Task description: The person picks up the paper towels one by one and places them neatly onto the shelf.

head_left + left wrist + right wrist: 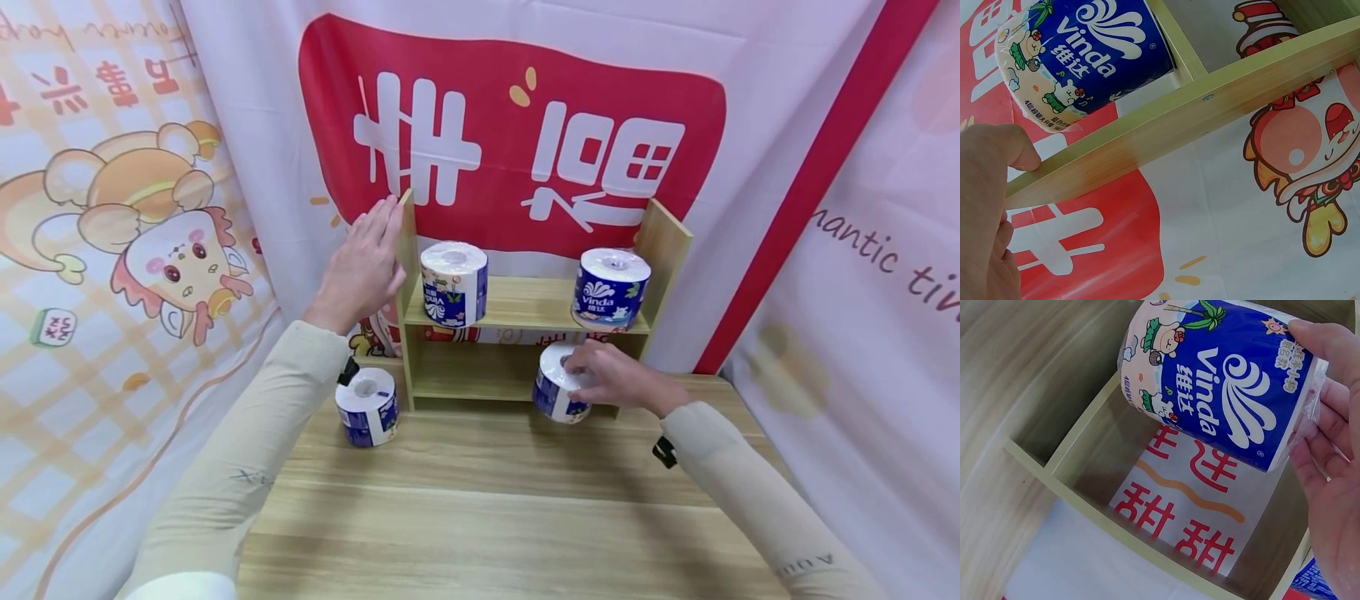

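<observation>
My left hand (366, 268) grips the upper end of the left side panel (1129, 137) of a small wooden shelf (525, 300). In the left wrist view the thumb lies on one face of that panel and the fingers on the other. With my right hand (626, 379) I hold a wrapped toilet roll (553, 392), blue and white with Vinda lettering, before the right part of the lower compartment. The right wrist view has this roll (1222, 381) slightly tilted, thumb and fingers gripping one end. Two similar toilet rolls stand on the upper board, one left (453, 287) and one right (609, 292).
Another toilet roll (367, 408) stands on the wooden table (487, 533), left of the shelf. Behind the shelf hangs a white cloth with a red printed panel (510, 150). Printed curtains (127, 375) enclose the left and right sides.
</observation>
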The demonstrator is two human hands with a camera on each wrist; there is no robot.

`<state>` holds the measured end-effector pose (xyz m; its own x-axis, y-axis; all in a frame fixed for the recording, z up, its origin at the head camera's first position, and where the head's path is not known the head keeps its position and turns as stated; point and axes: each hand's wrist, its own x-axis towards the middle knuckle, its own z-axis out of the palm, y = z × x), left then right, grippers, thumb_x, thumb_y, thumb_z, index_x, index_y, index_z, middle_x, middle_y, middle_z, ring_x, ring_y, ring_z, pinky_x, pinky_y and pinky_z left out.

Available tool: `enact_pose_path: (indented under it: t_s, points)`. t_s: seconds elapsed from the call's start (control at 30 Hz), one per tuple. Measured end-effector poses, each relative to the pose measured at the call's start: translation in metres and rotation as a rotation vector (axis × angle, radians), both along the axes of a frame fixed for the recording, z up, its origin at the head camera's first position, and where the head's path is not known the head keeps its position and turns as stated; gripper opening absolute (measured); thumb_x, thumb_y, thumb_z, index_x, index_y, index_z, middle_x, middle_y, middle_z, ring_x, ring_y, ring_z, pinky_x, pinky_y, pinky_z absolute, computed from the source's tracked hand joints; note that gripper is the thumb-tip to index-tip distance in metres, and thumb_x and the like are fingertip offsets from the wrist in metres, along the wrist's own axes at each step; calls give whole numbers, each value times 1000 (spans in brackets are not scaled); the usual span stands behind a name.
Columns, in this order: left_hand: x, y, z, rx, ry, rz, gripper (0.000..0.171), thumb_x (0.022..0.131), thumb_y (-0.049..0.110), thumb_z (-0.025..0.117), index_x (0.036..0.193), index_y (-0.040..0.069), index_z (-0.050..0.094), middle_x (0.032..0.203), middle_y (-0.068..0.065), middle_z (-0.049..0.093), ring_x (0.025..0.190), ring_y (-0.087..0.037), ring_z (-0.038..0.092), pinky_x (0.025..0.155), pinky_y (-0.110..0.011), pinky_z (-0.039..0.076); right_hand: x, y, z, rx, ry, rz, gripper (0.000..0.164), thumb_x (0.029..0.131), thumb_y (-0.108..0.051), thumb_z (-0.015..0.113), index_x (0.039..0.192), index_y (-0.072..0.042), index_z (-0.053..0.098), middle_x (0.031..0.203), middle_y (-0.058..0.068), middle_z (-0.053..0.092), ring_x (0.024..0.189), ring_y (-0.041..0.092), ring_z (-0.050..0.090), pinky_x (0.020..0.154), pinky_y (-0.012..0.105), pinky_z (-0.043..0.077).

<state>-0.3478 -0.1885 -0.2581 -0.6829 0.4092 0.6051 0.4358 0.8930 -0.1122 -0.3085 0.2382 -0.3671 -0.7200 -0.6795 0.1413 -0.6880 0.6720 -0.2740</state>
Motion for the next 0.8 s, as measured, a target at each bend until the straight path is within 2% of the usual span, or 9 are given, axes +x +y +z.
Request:
enact_pose_path:
  t_s: [0.23, 0.53, 0.8]
  points:
    - [2, -2, -1, -3, 3, -8, 87, 98, 19, 68, 168, 3, 19, 175, -18, 25, 163, -37, 26, 133, -50, 27, -8, -3, -4, 18, 48, 8, 33, 90, -21, 84, 118, -5, 76, 116, 11, 74, 104, 22, 66, 88, 40, 62]
    - [2, -3, -1, -2, 2, -14, 86, 100, 22, 64, 169, 5, 16, 177, -16, 22, 164, -35, 24, 133, -48, 25, -17, -10, -5, 55, 15, -51, 37, 91, -26, 84, 122, -7, 76, 118, 9, 74, 104, 20, 65, 87, 37, 62]
    - [1, -3, -1, 0, 5, -14, 86, 99, 21, 66, 169, 4, 17, 175, -17, 26, 164, -35, 25, 133, -49, 27, -22, -14, -8, 41, 48, -49, 37, 91, -24, 84, 120, -3, 76, 117, 13, 75, 104, 23, 69, 84, 37, 63]
